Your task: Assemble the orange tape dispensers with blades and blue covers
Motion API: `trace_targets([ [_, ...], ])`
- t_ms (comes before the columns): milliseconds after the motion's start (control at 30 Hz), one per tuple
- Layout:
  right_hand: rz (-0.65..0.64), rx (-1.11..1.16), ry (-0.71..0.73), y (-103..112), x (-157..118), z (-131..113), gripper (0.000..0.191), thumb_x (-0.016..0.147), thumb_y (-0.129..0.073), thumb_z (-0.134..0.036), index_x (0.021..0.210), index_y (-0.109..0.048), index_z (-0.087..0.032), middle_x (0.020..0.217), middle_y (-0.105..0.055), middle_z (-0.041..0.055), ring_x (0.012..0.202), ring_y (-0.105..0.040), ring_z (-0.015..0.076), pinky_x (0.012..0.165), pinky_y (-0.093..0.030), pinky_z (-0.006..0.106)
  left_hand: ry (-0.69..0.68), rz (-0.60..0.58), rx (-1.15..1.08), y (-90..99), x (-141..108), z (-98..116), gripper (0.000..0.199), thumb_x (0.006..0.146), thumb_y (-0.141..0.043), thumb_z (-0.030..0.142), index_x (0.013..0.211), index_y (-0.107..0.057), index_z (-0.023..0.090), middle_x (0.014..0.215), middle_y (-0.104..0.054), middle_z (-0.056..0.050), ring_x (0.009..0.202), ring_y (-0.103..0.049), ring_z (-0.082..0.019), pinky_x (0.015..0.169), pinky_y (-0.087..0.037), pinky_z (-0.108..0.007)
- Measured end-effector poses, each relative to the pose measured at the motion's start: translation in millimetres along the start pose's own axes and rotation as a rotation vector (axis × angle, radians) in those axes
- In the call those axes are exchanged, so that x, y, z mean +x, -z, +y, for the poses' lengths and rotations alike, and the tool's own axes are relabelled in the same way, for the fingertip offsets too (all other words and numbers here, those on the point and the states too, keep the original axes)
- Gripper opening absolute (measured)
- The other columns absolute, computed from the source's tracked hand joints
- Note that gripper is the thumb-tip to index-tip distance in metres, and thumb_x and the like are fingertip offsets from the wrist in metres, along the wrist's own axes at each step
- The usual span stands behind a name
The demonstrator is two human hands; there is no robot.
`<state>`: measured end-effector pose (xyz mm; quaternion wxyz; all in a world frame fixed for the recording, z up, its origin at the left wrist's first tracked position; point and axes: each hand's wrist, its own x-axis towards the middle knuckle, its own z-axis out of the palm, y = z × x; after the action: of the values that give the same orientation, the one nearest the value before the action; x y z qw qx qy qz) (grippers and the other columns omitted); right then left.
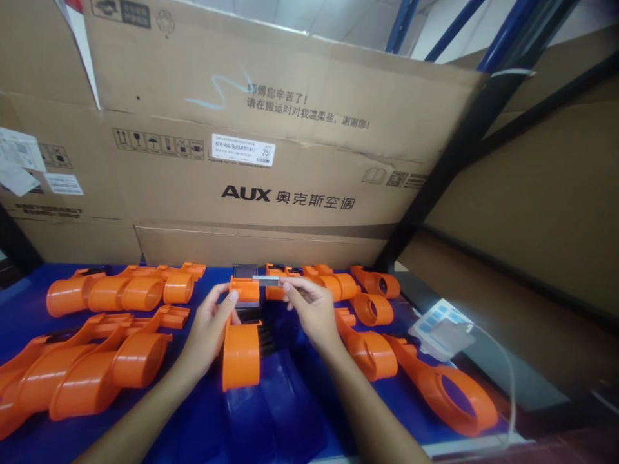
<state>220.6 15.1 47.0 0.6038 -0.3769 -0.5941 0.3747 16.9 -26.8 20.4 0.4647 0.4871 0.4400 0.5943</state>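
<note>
Over the blue worktop point(22, 306), the left hand point(211, 322) pinches an orange part point(242, 356); the right hand point(315, 312) pinches a toothed strip point(265, 281) between fingertips.

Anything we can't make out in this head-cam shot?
All in the head view:
- Left hand: some fingers hidden behind the held orange part.
- Thin strip: its right end is covered by the fingertips of the right hand.
- Front-left orange part: cut off by the left edge.
- White label: smallest print too small to read.
</note>
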Motion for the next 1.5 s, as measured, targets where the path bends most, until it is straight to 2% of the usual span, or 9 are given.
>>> trace_targets([
  [267, -0.057, 0.015, 0.025, 2.1, -2.0, -1.0, 0.023, 0.085, -0.076, -0.041, 0.093, -0.08, -0.02, 0.08, -0.075, 0.0044, 0.055, -0.059, 0.012, 0.05, -0.05, 0.025, -0.005, -0.014, 0.023, -0.4, 0.1, -1.8, 0.039, 0.092, -0.06, 0.057, 0.113, -0.061, 0.024, 0.064, -0.059, 0.004, 0.054, -0.051, -0.013, 0.054, -0.042, -0.022],
  [567, -0.115, 0.026, 0.072, -1.2, -5.2, -2.0, 0.017, 0.088, -0.074, -0.038, 0.091, -0.079, -0.022, 0.099, -0.073, 0.0064, 0.059, -0.062, 0.0114, 0.05, -0.051, 0.026, 0.005, -0.039, 0.039, -0.8, 0.4, 0.6, 0.041, 0.092, -0.059, 0.058, 0.112, -0.063, 0.022, 0.063, -0.059, 0.003, 0.055, -0.051, -0.014, 0.053, -0.041, -0.022],
  [767, -0.182, -0.007, 0.081, -1.0, -6.8, -2.5, 0.018, 0.089, -0.074, -0.039, 0.095, -0.08, -0.024, 0.107, -0.069, 0.0081, 0.075, -0.065, 0.0157, 0.057, -0.056, 0.028, 0.02, -0.073, 0.051, -2.7, -2.4, 6.9, 0.046, 0.093, -0.059, 0.057, 0.121, -0.062, 0.021, 0.062, -0.058, 0.004, 0.054, -0.051, -0.013, 0.052, -0.04, -0.021],
  [1000, -0.273, -0.064, 0.073, -2.7, -10.4, -1.8, 0.018, 0.093, -0.07, -0.039, 0.098, -0.08, -0.025, 0.114, -0.067, 0.0087, 0.091, -0.067, 0.0201, 0.072, -0.057, 0.033, 0.059, -0.122, 0.066, -5.2, -4.0, 7.9, 0.054, 0.09, -0.063, 0.057, 0.128, -0.06, 0.02, 0.061, -0.059, 0.004, 0.051, -0.052, -0.014, 0.05, -0.04, -0.022],
  [1100, -0.303, -0.132, 0.12, -1.7, -7.9, -3.5, 0.021, 0.096, -0.065, -0.037, 0.108, -0.078, -0.025, 0.11, -0.069, 0.008, 0.094, -0.067, 0.0211, 0.08, -0.056, 0.036, 0.072, -0.08, 0.017, -5.1, -3.3, 5.8, 0.047, 0.088, -0.064, 0.057, 0.119, -0.063, 0.021, 0.06, -0.058, 0.004, 0.051, -0.05, -0.013, 0.049, -0.039, -0.021],
  [1167, -0.336, -0.264, 0.157, 1.0, -5.7, -5.4, 0.021, 0.098, -0.062, -0.033, 0.112, -0.076, -0.024, 0.104, -0.071, 0.0074, 0.094, -0.067, 0.0215, 0.085, -0.055, 0.038, 0.085, -0.033, -0.053, -4.2, -2.2, 7.1, 0.04, 0.087, -0.066, 0.058, 0.106, -0.064, 0.022, 0.06, -0.057, 0.005, 0.051, -0.049, -0.012, 0.05, -0.039, -0.02],
  [1300, -0.534, -0.632, 0.221, 9.1, -4.2, -9.3, 0.009, 0.091, -0.069, -0.023, 0.097, -0.076, -0.023, 0.098, -0.07, 0.0066, 0.097, -0.063, 0.0235, 0.092, -0.05, 0.041, 0.098, 0.068, -0.204, -0.1, 1.5, 16.7, 0.04, 0.085, -0.069, 0.057, 0.076, -0.055, 0.021, 0.057, -0.052, 0.005, 0.048, -0.045, -0.009, 0.048, -0.038, -0.019],
  [1400, -0.683, -0.769, 0.214, 14.0, -5.7, -9.8, 0.011, 0.086, -0.073, -0.02, 0.096, -0.076, -0.024, 0.1, -0.066, 0.0063, 0.102, -0.06, 0.0244, 0.095, -0.048, 0.041, 0.12, 0.129, -0.287, 2.1, 4.1, 21.4, 0.043, 0.081, -0.072, 0.056, 0.068, -0.049, 0.021, 0.053, -0.047, 0.007, 0.045, -0.042, -0.008, 0.045, -0.036, -0.019],
  [1500, -0.748, -0.827, 0.182, 16.8, -7.1, -7.6, 0.013, 0.085, -0.074, -0.021, 0.098, -0.077, -0.024, 0.102, -0.064, 0.0063, 0.105, -0.058, 0.0244, 0.097, -0.047, 0.04, 0.146, 0.136, -0.294, 1.5, 4.9, 19.8, 0.043, 0.08, -0.073, 0.055, 0.068, -0.051, 0.021, 0.053, -0.047, 0.007, 0.044, -0.042, -0.008, 0.044, -0.036, -0.019],
])
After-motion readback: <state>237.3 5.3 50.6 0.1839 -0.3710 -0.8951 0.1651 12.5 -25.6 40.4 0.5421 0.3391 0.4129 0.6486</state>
